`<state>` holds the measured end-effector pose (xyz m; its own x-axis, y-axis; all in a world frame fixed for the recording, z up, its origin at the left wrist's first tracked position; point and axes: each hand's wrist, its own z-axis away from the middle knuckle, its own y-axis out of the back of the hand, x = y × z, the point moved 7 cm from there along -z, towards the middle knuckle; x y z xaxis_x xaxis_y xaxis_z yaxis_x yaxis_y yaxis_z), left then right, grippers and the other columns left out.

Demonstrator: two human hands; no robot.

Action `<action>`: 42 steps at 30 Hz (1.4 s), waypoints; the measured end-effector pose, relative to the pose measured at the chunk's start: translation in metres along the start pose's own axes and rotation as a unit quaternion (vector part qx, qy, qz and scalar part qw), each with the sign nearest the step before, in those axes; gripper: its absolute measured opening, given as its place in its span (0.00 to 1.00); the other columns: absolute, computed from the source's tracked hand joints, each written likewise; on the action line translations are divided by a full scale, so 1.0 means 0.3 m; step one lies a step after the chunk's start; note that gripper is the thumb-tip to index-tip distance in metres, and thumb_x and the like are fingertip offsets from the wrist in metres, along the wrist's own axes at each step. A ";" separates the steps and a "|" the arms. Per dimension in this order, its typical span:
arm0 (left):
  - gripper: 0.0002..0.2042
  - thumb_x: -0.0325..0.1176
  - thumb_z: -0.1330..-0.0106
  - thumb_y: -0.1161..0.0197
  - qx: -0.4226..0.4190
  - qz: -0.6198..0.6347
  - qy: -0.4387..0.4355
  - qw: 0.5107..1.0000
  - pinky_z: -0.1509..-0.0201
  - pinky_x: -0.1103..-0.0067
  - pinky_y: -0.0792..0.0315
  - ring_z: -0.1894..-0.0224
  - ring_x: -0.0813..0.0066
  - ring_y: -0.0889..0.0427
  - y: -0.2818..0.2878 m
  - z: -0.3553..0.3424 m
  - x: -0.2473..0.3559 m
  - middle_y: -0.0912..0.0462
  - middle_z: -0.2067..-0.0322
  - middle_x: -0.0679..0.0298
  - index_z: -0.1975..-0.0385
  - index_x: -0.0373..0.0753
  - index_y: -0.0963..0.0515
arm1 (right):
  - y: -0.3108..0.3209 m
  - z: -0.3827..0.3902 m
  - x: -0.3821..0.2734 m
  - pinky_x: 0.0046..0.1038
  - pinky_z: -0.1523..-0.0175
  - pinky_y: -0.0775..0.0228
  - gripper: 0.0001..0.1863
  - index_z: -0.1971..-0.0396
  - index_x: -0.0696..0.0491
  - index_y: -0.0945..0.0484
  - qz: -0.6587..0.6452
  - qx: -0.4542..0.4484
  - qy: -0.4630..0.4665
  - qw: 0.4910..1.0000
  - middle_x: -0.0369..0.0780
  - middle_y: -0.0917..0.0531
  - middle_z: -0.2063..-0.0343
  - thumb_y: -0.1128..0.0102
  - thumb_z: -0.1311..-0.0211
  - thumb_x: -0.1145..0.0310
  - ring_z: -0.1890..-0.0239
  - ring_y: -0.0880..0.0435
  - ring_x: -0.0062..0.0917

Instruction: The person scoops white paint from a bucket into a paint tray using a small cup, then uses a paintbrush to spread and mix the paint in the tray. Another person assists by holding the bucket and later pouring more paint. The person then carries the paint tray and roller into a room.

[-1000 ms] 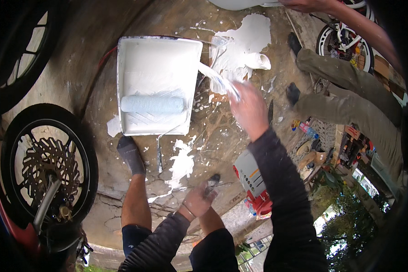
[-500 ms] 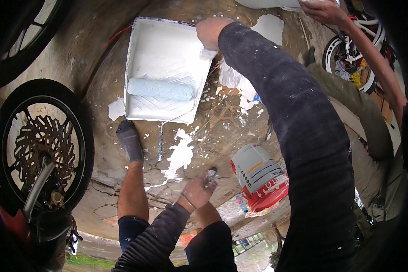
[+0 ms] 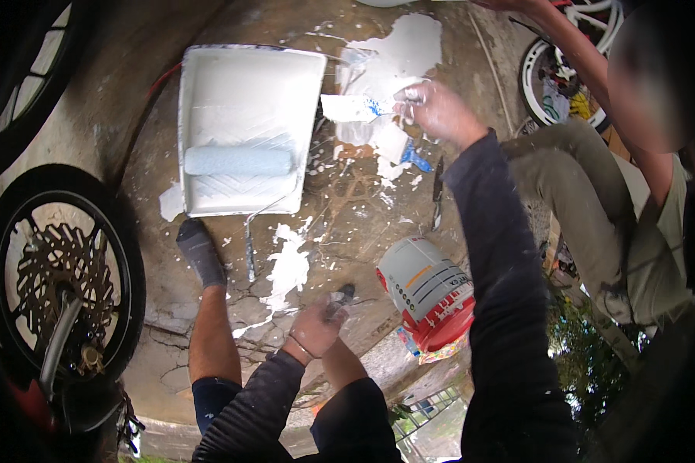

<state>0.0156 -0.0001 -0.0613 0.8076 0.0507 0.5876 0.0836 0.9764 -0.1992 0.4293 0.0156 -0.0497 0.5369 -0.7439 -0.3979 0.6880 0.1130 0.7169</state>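
We find the right hand (image 3: 438,114) pinching a flat paint-coated tool (image 3: 350,108), its white end just beside the right edge of the paint tray (image 3: 251,89) (contact we cannot confirm). A pale blue roller (image 3: 238,160) lies in that tray toward its near edge. We note the left hand (image 3: 315,330) over the right leg (image 3: 342,363), fingers curled, and cannot tell whether they grip anything.
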 end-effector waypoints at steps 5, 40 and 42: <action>0.18 0.42 0.35 0.41 -0.011 0.018 -0.015 1.000 0.58 0.67 0.28 0.61 0.49 0.20 -0.002 0.016 0.074 0.19 0.66 0.46 0.57 0.32 0.27 | -0.240 0.255 0.247 0.37 0.51 0.29 0.17 0.55 0.60 0.23 -0.122 0.225 -0.185 0.949 0.53 0.19 0.62 0.40 0.42 0.67 0.58 0.20 0.46; 0.17 0.24 0.41 0.36 0.114 0.209 -0.016 0.971 0.57 0.79 0.26 0.60 0.76 0.21 0.259 0.320 -0.092 0.20 0.63 0.63 0.51 0.33 0.27 | -0.571 0.909 -0.385 0.26 0.60 0.29 0.12 0.59 0.59 0.25 -0.434 0.177 -0.248 0.848 0.41 0.19 0.71 0.42 0.34 0.65 0.68 0.22 0.22; 0.23 0.19 0.48 0.33 0.132 0.281 -0.028 0.950 0.58 0.80 0.26 0.61 0.77 0.22 0.369 0.431 0.031 0.21 0.62 0.66 0.50 0.35 0.27 | -0.441 1.003 -0.466 0.27 0.60 0.29 0.13 0.59 0.58 0.25 -0.407 0.165 -0.257 0.861 0.41 0.19 0.71 0.42 0.35 0.64 0.68 0.22 0.23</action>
<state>-0.0430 0.1357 0.0235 0.6490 0.5831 0.4886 -0.5063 0.8105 -0.2945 0.1163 -0.0935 0.0835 -0.4036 -0.6908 -0.5999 0.5126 -0.7138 0.4771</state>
